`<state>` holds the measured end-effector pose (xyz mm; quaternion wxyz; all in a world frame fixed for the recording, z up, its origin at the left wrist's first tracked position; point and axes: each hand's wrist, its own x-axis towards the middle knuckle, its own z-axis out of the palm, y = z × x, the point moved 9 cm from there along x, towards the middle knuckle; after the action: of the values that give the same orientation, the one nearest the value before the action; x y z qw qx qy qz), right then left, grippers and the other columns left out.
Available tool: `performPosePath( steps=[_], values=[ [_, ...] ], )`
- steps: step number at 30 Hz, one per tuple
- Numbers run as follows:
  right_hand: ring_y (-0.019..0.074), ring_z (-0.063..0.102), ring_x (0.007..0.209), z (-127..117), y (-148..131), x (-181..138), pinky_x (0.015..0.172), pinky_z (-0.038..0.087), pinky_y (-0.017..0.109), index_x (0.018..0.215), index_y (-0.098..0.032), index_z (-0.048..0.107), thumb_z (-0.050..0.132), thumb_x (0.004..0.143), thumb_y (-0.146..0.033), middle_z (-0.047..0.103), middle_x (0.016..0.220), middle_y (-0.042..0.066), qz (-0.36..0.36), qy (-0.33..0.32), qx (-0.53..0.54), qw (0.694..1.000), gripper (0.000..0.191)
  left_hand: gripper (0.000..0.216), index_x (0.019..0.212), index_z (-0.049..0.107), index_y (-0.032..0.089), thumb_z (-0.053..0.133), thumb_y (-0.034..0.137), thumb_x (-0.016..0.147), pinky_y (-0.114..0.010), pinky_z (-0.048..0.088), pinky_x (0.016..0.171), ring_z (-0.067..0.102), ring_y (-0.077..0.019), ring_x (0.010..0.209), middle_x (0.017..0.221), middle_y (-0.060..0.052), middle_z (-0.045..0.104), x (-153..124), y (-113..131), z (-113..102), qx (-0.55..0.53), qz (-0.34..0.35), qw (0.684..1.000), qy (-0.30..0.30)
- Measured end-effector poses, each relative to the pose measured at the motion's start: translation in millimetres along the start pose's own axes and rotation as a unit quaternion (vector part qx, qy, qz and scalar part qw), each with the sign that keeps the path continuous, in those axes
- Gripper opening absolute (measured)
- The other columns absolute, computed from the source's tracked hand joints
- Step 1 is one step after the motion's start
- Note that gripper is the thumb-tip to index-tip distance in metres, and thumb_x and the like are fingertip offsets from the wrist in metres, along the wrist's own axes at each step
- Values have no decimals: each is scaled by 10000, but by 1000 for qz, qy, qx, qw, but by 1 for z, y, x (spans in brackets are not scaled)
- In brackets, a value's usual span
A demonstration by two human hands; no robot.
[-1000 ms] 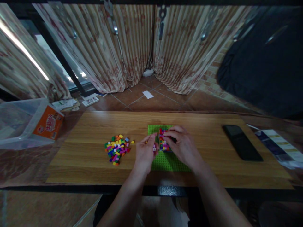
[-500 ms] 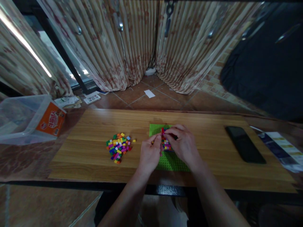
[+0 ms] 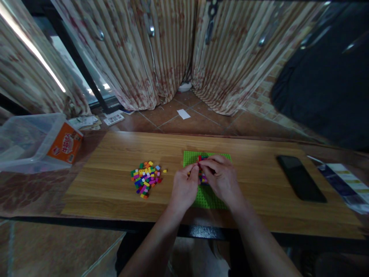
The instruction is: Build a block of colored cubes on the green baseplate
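Observation:
A green studded baseplate [image 3: 190, 157] lies on the wooden table [image 3: 259, 192]. A small block of coloured bricks [image 3: 201, 158] stands on it, mostly hidden by my fingers. My left hand [image 3: 186, 187] pinches at the block's left side with thumb and forefinger. My right hand [image 3: 221, 179] is curled over the block from the right, its fingertips meeting the left hand's. A loose pile of small coloured bricks [image 3: 145, 179] lies to the left of the plate.
A black phone [image 3: 300, 177] lies on the table's right part, with printed paper [image 3: 343, 182] beyond it. A clear plastic bin with an orange label [image 3: 43, 140] stands at the left. Curtains and a tiled floor lie behind.
My left hand has moved right until its fingertips meet the right hand's at the brick block. The view has shifted slightly.

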<state>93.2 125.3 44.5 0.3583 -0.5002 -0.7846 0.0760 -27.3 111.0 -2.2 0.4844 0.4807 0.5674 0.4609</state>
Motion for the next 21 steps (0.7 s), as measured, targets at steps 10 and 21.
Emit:
performPosePath(
  steps=[10, 21],
  values=[
    [219, 601, 818, -1, -4, 0, 779, 473, 388, 848, -249, 753, 542, 928, -253, 700, 846, 53, 4, -4, 2, 1000, 225, 314, 771, 691, 179, 483, 371, 907, -233, 323, 484, 449, -109, 439, 492, 25, 508, 1, 0, 1, 15, 0, 1000, -12],
    [209, 658, 849, -16, 3, -5, 795, 513, 392, 970, -259, 733, 589, 906, -250, 736, 897, 39, 59, 58, 112, 990, 157, 424, 1017, 690, 143, 638, 498, 790, -169, 170, 382, 379, -56, 391, 526, 38, 519, -7, -15, 0, -261, -155, 952, 27]
  ],
)
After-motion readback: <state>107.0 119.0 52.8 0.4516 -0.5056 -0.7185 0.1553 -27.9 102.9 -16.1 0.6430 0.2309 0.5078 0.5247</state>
